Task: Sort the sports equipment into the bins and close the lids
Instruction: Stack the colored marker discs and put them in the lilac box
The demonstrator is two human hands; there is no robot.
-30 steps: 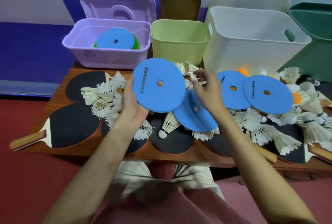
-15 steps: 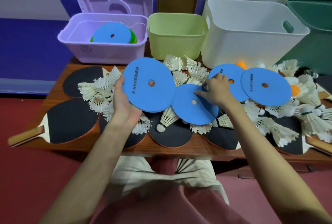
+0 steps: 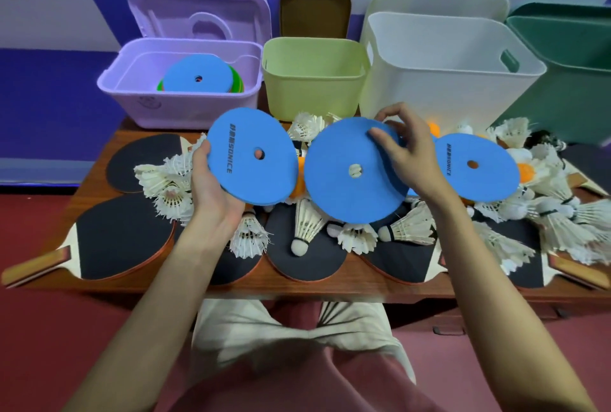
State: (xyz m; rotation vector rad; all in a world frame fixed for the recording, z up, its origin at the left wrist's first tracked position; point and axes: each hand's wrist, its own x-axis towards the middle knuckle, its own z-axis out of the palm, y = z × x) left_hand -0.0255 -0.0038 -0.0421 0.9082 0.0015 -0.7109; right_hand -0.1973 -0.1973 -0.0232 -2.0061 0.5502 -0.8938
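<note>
- Discs are what you are sorting: your left hand (image 3: pixel 215 193) grips one blue disc (image 3: pixel 253 155) by its edge, tilted above the worktop (image 3: pixel 99 282).
- Your right hand (image 3: pixel 408 160) pinches a second blue disc (image 3: pixel 350 176) at its rim; a light pinch like that could let it slip onto the shuttlecocks (image 3: pixel 307 223).
- A third disc (image 3: pixel 476 166) lies beyond on the pile.
- Farthest, the purple bin (image 3: pixel 132 94) holds discs already; its lid (image 3: pixel 198 11) stands open, and a careless toss could miss.

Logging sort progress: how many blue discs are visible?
4: one in the left hand, one pinched by the right hand, one lying on the shuttlecocks, one topping the purple bin's stack. A sliver behind the right hand suggests another.
</note>
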